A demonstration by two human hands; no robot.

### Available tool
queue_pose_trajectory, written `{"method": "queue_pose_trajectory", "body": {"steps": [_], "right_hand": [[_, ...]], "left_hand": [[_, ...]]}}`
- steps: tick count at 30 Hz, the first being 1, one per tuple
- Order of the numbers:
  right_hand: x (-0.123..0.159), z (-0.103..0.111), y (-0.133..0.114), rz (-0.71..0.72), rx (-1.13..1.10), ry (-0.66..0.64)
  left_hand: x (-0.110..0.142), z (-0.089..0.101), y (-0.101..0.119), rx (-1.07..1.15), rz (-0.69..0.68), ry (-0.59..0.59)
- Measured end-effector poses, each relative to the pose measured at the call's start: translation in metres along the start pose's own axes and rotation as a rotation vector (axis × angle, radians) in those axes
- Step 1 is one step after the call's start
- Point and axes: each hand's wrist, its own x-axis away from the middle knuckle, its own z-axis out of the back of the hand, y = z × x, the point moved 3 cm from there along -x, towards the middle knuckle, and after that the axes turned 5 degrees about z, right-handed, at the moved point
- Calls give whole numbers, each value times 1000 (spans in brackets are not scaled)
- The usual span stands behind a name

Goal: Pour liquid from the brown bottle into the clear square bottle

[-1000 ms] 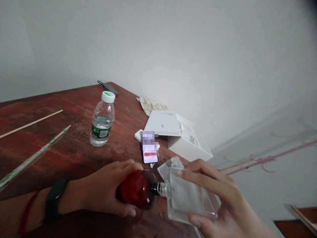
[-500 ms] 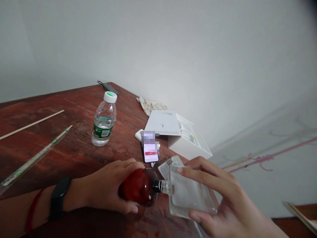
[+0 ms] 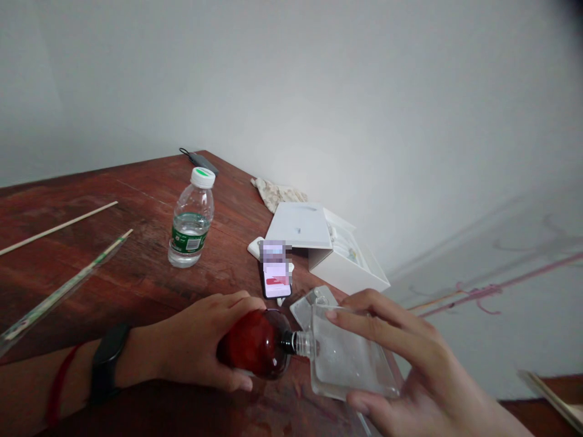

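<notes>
My left hand [image 3: 195, 347] grips a round dark red bottle [image 3: 255, 343] laid on its side, with its clear neck pointing right. My right hand [image 3: 410, 376] holds a clear flat rectangular container [image 3: 348, 358] tilted against that neck; the bottle mouth touches the container's left edge. Both sit low over the near right corner of the brown wooden table [image 3: 113, 273]. A black band and a red string circle my left wrist.
A small water bottle [image 3: 190, 220] with a white cap stands mid-table. A phone [image 3: 276, 276] with its screen lit lies beside an open white box [image 3: 328, 246]. Two thin sticks [image 3: 68, 243] lie at left. A cloth [image 3: 279, 193] and a dark device [image 3: 203, 161] lie near the wall.
The clear container has shifted slightly up and left against the red bottle's neck. Both hands keep their grip and hardly move.
</notes>
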Motion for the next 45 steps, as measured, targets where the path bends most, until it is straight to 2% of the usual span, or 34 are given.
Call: {"method": "queue_pose_trajectory", "body": {"steps": [23,30,45], "right_hand": [[-2,9,-9,6,108,-97],[2,12,-11,-19,123,-156],[0,21,-21,-39,238,-234]], "left_hand": [[-4,4,6,31,-20,-5],[-6,6,5,51,13,-63],[-7,8,8,28,8,-80]]}}
